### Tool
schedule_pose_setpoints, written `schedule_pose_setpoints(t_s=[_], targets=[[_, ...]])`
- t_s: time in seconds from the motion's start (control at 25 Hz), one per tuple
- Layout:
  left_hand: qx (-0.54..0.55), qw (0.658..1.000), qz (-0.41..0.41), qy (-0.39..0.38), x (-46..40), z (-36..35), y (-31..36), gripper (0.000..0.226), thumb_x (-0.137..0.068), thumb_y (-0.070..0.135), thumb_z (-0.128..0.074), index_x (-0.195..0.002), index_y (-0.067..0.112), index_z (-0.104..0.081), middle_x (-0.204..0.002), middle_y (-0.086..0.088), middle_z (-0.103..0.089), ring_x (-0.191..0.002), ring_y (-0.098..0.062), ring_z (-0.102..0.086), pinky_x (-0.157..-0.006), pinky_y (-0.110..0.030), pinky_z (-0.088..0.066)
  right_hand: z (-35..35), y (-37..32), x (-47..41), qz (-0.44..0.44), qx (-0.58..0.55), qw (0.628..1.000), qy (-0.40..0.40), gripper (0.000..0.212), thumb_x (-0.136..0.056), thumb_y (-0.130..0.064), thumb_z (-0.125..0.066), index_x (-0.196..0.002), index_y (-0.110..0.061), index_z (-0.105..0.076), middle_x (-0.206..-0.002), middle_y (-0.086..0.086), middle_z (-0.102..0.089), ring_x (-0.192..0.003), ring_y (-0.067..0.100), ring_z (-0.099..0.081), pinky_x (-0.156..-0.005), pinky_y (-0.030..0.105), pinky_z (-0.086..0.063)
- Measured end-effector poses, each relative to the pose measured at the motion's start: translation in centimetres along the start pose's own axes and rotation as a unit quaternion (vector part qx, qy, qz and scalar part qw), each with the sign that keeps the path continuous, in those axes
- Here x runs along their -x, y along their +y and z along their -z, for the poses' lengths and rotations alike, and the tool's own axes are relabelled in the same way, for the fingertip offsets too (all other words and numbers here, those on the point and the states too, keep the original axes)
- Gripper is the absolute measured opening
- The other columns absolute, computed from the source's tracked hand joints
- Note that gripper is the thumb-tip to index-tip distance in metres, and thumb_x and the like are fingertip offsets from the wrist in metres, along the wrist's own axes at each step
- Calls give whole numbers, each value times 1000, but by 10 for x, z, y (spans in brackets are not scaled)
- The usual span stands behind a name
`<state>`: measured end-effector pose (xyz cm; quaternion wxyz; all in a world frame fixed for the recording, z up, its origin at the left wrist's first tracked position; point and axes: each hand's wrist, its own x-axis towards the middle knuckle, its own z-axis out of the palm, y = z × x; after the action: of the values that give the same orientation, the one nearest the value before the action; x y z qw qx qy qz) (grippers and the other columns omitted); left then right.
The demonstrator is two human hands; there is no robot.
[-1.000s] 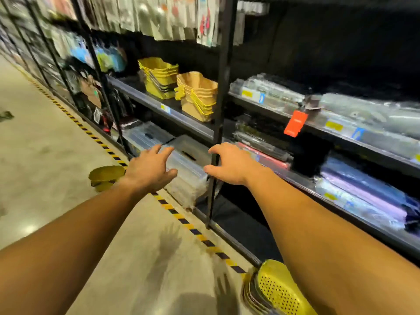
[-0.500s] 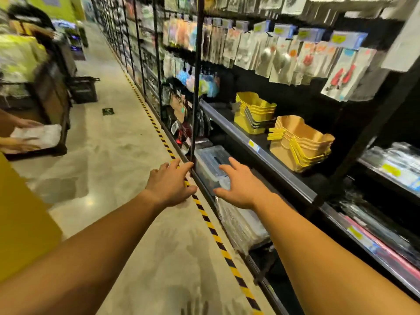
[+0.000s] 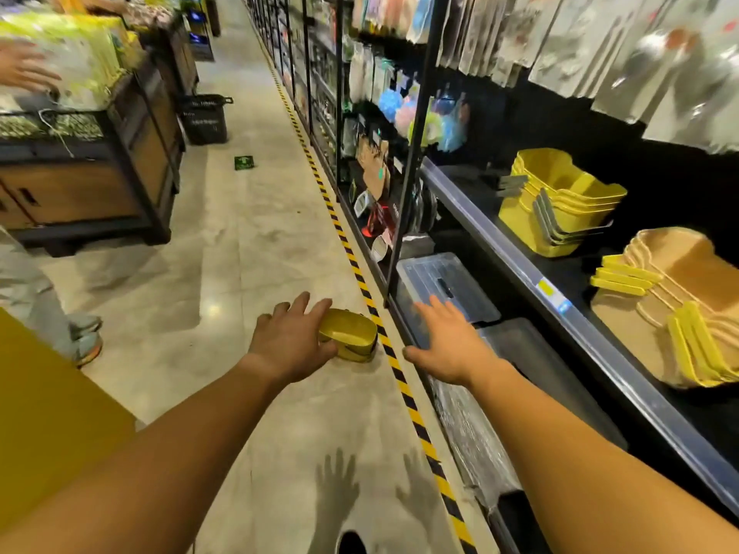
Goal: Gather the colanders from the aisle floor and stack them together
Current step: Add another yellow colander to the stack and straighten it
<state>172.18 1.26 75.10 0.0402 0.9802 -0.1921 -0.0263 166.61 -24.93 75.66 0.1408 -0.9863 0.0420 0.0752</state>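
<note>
Reaching: both bare arms stretch forward and down over the aisle floor (image 3: pixel 224 273), palms down, their shadows thrown on the concrete below them.
Left hand: the left hand (image 3: pixel 290 339) is spread, fingers loosely splayed, gripping nothing; its fingers overlap the near-left edge of the colander, though whether they touch it or merely hover above I cannot tell.
Right hand: the right hand (image 3: pixel 452 345) is flat and open, fingers extended, holding nothing; it hangs over the edge of the lowest shelf, across the striped line from the colander.
Task's thing: a glossy olive-yellow plastic colander (image 3: pixel 348 334), seemingly upside down, sits on the floor just inside the yellow-and-black hazard tape (image 3: pixel 394 363).
Direction: from the left hand it lies just ahead and slightly to the right; from the right hand it lies to the left, clearly apart.
Long axis: its longer side seems to run across the view, roughly left to right, tilted a little toward the tape.
Nearer hand: the left, plainly; I would expect it to close over the rim first.
Beyond: clear lidded plastic storage boxes (image 3: pixel 444 285) on the bottom shelf, and stacked yellow plastic baskets (image 3: pixel 560 201) on the shelf above.
Other colanders: none visible from here.
</note>
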Motion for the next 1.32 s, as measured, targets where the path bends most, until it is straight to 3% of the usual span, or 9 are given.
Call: schedule_pose_setpoints(t_s=[0.16,0.28,0.52,0.6,0.76,0.92,1.12,1.32], targets=[[4,1000,2,-19,-92,-16,-17,80,-84,64,-50,-153,37,-20,-161,-6,-24,-133,-37,-40,-101,-50,-38,-11,5,-109,6,5,1000,-17,91,-83,-56,-61,-155,-23,-17,-165,8,-9,-150,31,-8,-117,53,-21],[16,999,1,-47,-155,-40,-38,77,-85,62,-49,-151,37,-20,-156,-6,-33,-125,-37,-49,-96,-50,-40,-31,10,-167,-22,-11,1000,-20,79,-85,-50,-58,-149,-17,-29,-153,14,-31,-139,34,-32,-109,48,-36],[5,992,-5,-126,-308,-138,-116,85,-87,62,-53,-155,35,-9,-153,-9,-36,-122,-38,-52,-96,-51,-42,-92,33,-324,-93,-21,993,-72,68,-85,-46,-61,-142,-16,-41,-141,10,-44,-126,31,-45,-101,46,-44],[0,990,-21,-141,-346,-171,-134,87,-88,61,-53,-156,34,-7,-158,-9,-31,-124,-39,-51,-97,-52,-42,-117,37,-369,-111,-42,990,-79,59,-83,-43,-63,-133,-14,-48,-133,13,-51,-117,34,-51,-92,44,-48],[-13,984,-49,-168,-437,-252,-164,84,-88,61,-52,-156,34,-9,-160,-9,-26,-123,-40,-50,-95,-49,-43,-183,50,-467,-170,-75,974,-131,70,-86,-51,-61,-144,-18,-40,-146,9,-43,-125,33,-49,-95,42,-44],[0,981,-48,-188,-520,-351,-179,83,-86,62,-53,-153,36,-10,-161,-7,-22,-124,-42,-47,-96,-51,-42,-266,82,-555,-163,-79,973,-140,70,-84,-51,-64,-141,-17,-41,-142,11,-45,-122,35,-50,-97,48,-46],[-11,979,-31,-203,-590,-525,-187,83,-86,57,-56,-153,38,-10,-166,-7,-6,-127,-45,-42,-95,-51,-41,-431,148,-641,-167,-62,974,-138,71,-84,-51,-62,-143,-22,-37,-147,6,-40,-118,38,-52,-94,50,-48],[-17,977,-9,-214,-621,-663,-192,82,-88,58,-58,-154,38,-13,-166,-7,6,-130,-50,-35,-95,-55,-40,-573,193,-669,-162,-33,977,-138,72,-87,-50,-63,-148,-28,-31,-163,6,-16,-128,44,-42,-96,48,-43]])
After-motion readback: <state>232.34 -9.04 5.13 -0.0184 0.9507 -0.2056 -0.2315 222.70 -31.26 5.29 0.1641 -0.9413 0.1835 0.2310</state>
